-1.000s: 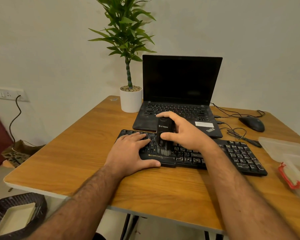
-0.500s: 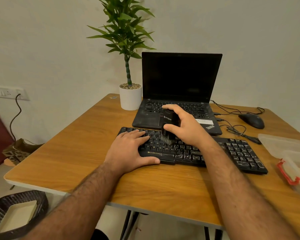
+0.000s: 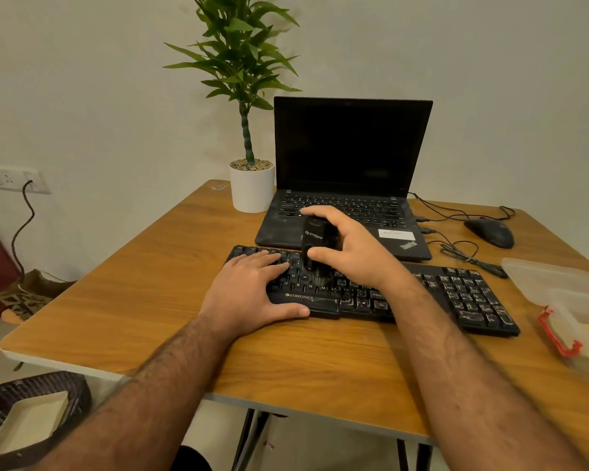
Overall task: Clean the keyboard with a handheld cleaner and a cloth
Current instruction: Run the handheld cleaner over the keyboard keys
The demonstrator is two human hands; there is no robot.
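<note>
Keyboard (image 3: 422, 294) pinned under flat left hand (image 3: 252, 294); right hand (image 3: 351, 253) fingers clamp the handheld cleaner (image 3: 315, 243) upright.

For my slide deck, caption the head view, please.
Right hand runs a handheld cleaner over a keyboard steadied by the left hand.

Single head-worn view, forward and down over the near table (image 3: 150, 300).

Black cleaner (image 3: 315, 246) (upright) on keyboard (image 3: 456, 294)
</note>
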